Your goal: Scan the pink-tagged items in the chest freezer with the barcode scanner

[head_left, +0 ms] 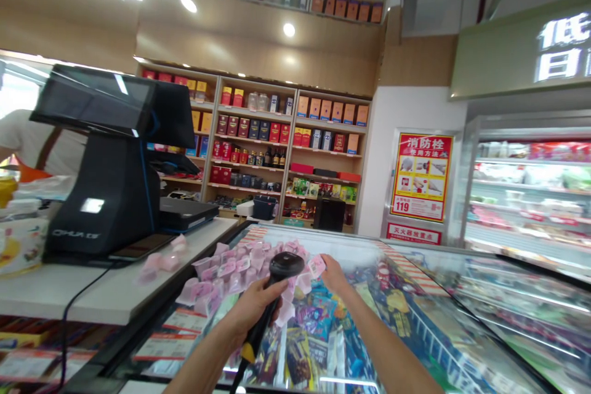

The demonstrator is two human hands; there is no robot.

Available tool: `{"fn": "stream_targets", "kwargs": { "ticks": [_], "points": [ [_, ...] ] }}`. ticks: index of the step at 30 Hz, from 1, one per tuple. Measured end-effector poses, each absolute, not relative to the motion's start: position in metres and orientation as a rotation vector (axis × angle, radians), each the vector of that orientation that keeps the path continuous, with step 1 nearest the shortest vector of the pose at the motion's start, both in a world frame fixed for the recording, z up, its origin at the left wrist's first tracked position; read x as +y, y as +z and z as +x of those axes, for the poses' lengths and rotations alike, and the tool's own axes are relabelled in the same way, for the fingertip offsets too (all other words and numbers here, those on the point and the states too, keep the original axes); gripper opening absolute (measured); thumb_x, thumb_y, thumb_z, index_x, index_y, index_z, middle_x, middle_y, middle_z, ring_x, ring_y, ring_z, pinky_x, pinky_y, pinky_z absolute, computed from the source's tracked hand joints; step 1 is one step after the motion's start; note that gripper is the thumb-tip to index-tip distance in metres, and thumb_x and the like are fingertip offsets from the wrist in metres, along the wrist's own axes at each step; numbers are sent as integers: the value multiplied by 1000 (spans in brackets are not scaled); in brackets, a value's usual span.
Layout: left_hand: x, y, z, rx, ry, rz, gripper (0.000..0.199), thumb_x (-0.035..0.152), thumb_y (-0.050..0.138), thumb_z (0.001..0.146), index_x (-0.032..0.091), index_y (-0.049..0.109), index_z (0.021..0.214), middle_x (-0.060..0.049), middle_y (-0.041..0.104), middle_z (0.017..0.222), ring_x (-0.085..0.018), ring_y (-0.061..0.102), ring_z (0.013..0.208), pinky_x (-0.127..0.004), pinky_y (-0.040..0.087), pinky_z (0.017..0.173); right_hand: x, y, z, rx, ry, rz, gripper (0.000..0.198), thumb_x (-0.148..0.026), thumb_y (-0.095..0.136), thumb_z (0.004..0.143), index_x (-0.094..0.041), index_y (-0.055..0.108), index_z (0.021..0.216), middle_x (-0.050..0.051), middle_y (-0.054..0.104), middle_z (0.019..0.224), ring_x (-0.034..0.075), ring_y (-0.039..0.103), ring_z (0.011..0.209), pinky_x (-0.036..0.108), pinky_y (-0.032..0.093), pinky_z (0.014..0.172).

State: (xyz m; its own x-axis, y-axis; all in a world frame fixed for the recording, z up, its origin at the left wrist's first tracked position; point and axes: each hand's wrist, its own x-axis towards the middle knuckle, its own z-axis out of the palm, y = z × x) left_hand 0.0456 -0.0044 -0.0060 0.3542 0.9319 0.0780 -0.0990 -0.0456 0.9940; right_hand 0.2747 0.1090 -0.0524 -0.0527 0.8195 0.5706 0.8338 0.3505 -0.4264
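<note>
My left hand [259,308] is wrapped round the handle of a black barcode scanner [285,266], whose head points forward and to the right. A cord trails from the yellow-marked lower end of its grip. Between the fingers of my right hand [333,276] is a small pink cup [316,266] with a printed label, just right of the scanner's head. Many more pink cups [233,268] lie heaped on the glass top of the freezer [341,245], left of and behind the scanner.
A checkout terminal [104,191] stands on the white counter [99,289] at left, with a few pink cups [164,258] beside it. A person [28,141] is partly visible behind it. Shelves of boxed goods [252,129] line the back wall. Packaged food [318,320] shows through the freezer glass.
</note>
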Motion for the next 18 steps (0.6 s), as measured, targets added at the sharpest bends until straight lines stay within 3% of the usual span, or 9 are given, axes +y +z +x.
{"fn": "stream_targets", "kwargs": {
  "ticks": [10, 18],
  "points": [
    [10, -13, 49, 867, 947, 1393, 29, 44, 55, 63, 17, 42, 61, 7, 46, 43, -5, 40, 33, -18, 31, 34, 124, -45, 276, -1838, 52, -1383, 23, -12, 38, 65, -14, 57, 77, 6, 59, 76, 15, 52, 71, 23, 37, 65],
    [11, -10, 51, 848, 949, 1366, 29, 45, 54, 64, 18, 44, 64, 6, 48, 47, -5, 42, 37, -18, 31, 37, 131, -49, 293, -1692, 278, -1353, 14, -15, 46, 57, -16, 58, 66, 1, 57, 63, 14, 48, 63, 23, 35, 59]
  ]
}}
